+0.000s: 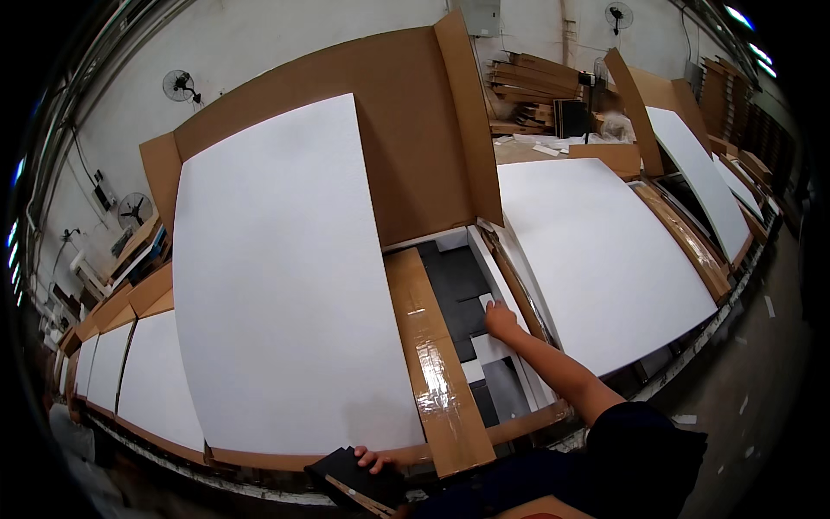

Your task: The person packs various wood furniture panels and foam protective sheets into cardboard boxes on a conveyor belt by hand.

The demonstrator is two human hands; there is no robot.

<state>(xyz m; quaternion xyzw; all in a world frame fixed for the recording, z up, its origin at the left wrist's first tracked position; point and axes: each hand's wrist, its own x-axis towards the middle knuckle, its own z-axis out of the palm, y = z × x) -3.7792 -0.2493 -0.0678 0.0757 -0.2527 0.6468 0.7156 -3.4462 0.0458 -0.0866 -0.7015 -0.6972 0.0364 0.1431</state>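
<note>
At the lower edge, my left hand (373, 458) has its fingers curled over a black flat piece (350, 478) with a pale brown edge. My right hand (501, 320) reaches into an open cardboard box, fingers closed beside a small white block (486, 301). Whatever is between those fingers is hidden. Around it lie dark grey panels (454, 275) and a white foam-like piece (489, 349). A long taped cardboard strip (424, 333) runs along the left of this compartment. Left of the strip, a large white panel (285, 285) covers much of the box.
The box's brown lid (413, 130) stands raised behind. More boxes with white panels (605, 259) continue to the right, and others (156, 381) to the left. Cardboard stacks (536, 82) stand at the back. Wall fans (179, 86) hang behind. Scraps lie on the floor (761, 381).
</note>
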